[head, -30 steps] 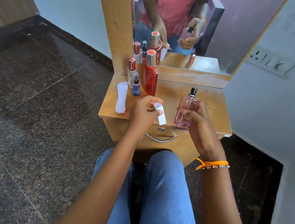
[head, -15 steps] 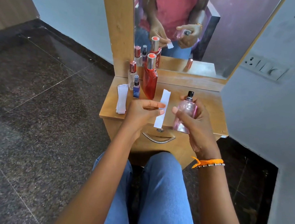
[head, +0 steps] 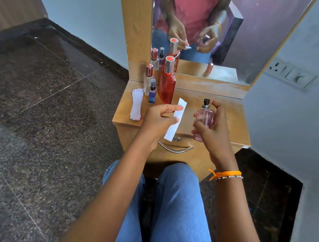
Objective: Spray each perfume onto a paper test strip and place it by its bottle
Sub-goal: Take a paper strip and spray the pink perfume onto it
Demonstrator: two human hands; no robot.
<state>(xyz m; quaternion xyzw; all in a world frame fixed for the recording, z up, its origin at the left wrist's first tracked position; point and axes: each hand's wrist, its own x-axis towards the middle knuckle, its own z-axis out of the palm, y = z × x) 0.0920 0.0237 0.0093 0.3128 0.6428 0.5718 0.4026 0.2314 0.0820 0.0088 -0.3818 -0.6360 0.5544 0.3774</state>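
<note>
1. The left hand (head: 160,119) pinches a white paper test strip (head: 175,120) between thumb and fingers, holding it upright and slightly tilted above the front edge of the small wooden dressing table (head: 234,119).
2. The right hand (head: 214,128) grips a square pink glass perfume bottle with a black spray nozzle (head: 204,117) – fingers curled round its body, one fingertip raised beside the nozzle. The bottle is just to the right of the strip, not touching it.
3. At the table's back-left corner stand 3 bottles close together: a tall red bottle with a silver cap (head: 167,83), a clear bottle with a rose-metal cap (head: 147,78) and a small blue spray bottle (head: 152,93).
4. A stack of white paper strips (head: 136,105) lies along the left edge – just left of the blue bottle.
5. A mirror (head: 249,31) rises behind the table's back edge.
</note>
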